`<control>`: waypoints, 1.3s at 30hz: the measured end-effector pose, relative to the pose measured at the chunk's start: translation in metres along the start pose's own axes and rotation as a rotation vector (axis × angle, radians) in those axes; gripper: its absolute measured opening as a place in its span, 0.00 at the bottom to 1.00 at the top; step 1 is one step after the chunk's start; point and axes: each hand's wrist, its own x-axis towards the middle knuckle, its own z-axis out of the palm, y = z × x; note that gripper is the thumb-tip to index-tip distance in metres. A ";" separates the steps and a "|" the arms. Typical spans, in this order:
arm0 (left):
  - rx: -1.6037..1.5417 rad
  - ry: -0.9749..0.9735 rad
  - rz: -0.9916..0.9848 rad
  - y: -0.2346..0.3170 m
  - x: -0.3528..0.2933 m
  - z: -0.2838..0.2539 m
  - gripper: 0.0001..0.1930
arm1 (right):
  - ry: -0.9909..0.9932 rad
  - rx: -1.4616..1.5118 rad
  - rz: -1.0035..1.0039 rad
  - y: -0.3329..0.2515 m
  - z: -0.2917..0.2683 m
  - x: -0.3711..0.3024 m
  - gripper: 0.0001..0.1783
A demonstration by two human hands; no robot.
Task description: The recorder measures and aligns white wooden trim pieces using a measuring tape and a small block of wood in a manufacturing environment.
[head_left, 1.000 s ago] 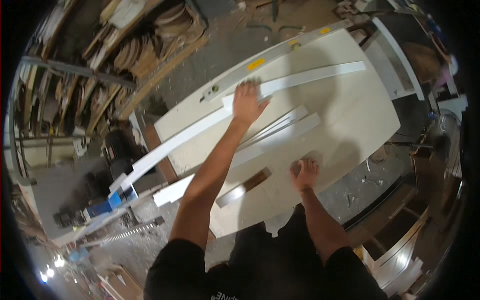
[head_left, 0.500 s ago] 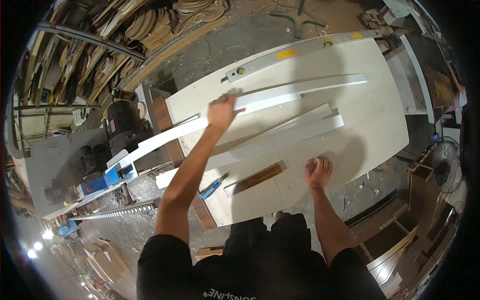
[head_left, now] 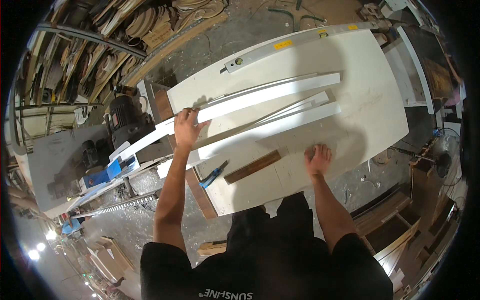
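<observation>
My left hand grips a long white strip near its left part, fingers over the far edge and thumb on the near side. The strip lies across the pale tabletop and reaches past its left edge. Another white strip edge shows just behind it. Closer to me are more white strips, some overlapping. My right hand rests curled on the board at the right; a small dark thing seems to be under its fingers, too hidden to name. Between my arms lie a short brown wood strip and a blue utility knife.
A long spirit level lies along the tabletop's far edge. Left of the table stands a machine with a dark motor and a blue part. Racks of wooden offcuts fill the far left. Wooden frames stand at the lower right.
My left hand has moved left and slightly nearer, and the long white strip's right end has shifted left with it. The right hand stays in nearly the same place.
</observation>
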 end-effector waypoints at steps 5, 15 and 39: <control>0.041 -0.095 -0.039 -0.039 0.004 0.006 0.33 | -0.049 0.033 0.017 -0.004 -0.007 0.000 0.21; 0.115 -0.319 -0.028 0.027 0.062 0.036 0.33 | 0.056 0.071 -0.002 -0.010 -0.007 0.005 0.17; -0.124 -0.154 -0.057 0.039 -0.120 -0.035 0.33 | -0.026 0.425 -0.057 -0.013 -0.039 0.005 0.26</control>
